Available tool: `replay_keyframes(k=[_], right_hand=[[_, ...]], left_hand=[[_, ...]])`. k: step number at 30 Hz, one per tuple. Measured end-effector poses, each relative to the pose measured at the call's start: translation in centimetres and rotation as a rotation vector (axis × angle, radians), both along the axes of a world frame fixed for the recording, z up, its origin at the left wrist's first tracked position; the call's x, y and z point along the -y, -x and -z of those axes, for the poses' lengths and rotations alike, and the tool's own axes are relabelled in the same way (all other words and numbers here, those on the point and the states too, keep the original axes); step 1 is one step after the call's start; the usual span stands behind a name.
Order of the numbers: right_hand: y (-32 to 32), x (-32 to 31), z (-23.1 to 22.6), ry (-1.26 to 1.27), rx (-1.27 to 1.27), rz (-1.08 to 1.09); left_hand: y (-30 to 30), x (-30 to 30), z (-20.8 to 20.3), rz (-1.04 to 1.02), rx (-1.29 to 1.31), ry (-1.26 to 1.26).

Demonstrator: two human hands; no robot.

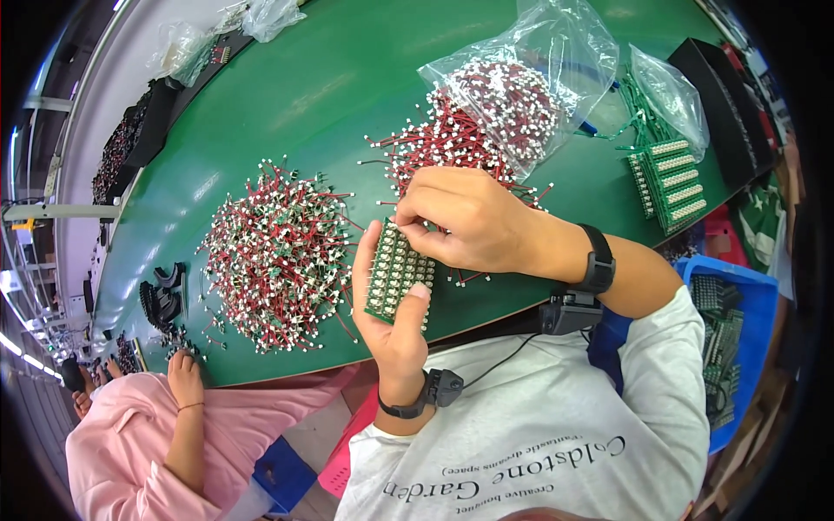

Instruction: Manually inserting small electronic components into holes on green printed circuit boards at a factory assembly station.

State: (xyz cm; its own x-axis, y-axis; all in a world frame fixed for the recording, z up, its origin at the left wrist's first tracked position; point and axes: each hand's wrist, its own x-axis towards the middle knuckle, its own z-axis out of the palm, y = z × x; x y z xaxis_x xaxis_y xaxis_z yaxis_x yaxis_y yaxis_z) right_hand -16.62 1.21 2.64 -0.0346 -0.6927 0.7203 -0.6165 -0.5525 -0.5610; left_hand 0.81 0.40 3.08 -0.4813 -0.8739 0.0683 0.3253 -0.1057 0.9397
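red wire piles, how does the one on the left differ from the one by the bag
The left pile lies loose and rounded on the bare green table; the right pile spills out of an open clear bag. The left pile sits clear of both hands; the right hand covers the right pile's near edge. Both are tangled red wires with white ends.

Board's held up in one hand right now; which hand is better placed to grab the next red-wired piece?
Right, probably. The right hand hovers fingertips-down beside the spilled red-wired connectors, while the left hand is occupied gripping the green circuit board upright.
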Motion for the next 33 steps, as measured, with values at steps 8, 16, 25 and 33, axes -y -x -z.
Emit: replay_keyframes(k=[8,16,25,33], right_hand=[[-1.0,-1.2,-0.9,-0.019,-0.176,0.132],[-0.5,-0.6,-0.4,0.009,-0.124,0.026],[-0.5,-0.6,-1.0,0.024,-0.117,0.049],[-0.1,-0.6,-0.5,0.049,-0.094,0.064]], left_hand=[[-0.8,0.0,0.6,-0.046,0.389,0.336],[-0.5,0.0,0.3,-0.039,0.152,0.155],[-0.9,0.0,0.5,-0.105,0.119,0.224],[-0.2,0.0,0.2,-0.072,0.275,0.360]])
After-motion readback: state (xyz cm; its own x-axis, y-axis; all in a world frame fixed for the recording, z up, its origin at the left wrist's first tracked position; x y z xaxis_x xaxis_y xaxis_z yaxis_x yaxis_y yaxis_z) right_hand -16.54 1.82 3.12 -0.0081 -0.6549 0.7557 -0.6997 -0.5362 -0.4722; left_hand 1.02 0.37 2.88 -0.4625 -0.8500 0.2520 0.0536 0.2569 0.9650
